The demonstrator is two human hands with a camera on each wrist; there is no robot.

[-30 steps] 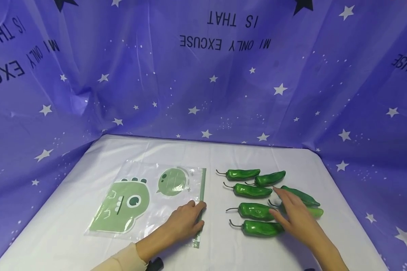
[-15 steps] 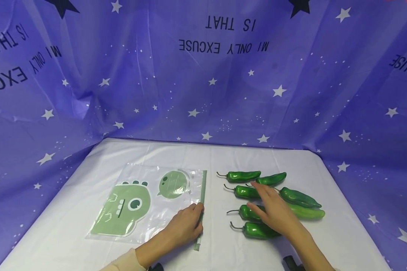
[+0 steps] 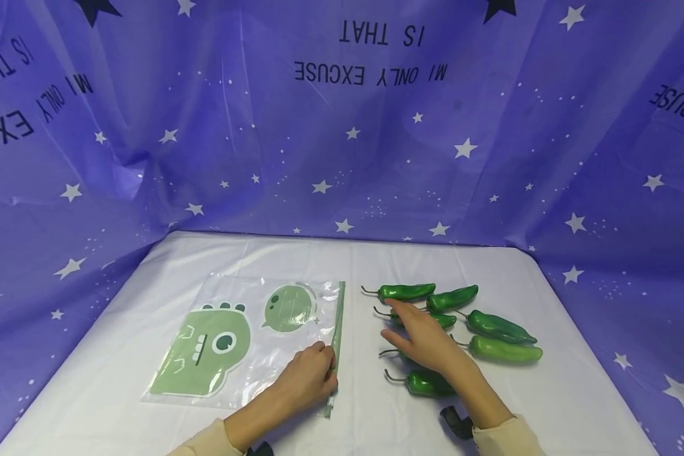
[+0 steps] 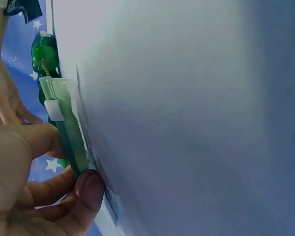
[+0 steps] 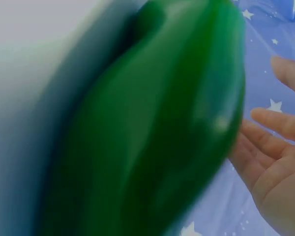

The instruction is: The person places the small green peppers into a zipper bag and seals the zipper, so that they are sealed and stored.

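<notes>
Plastic bag, clear and shiny, beside glossy, tapering green peppers

The clear bag bears a pale green monster with white teeth and a matching speech bubble; its zip strip is green, the slider white. Most peppers are glossy deep green, one pepper lighter, yellowish green. White cloth, cream sleeves, violet-blue curtain patterned with white stars, dots and black lettering.
</notes>
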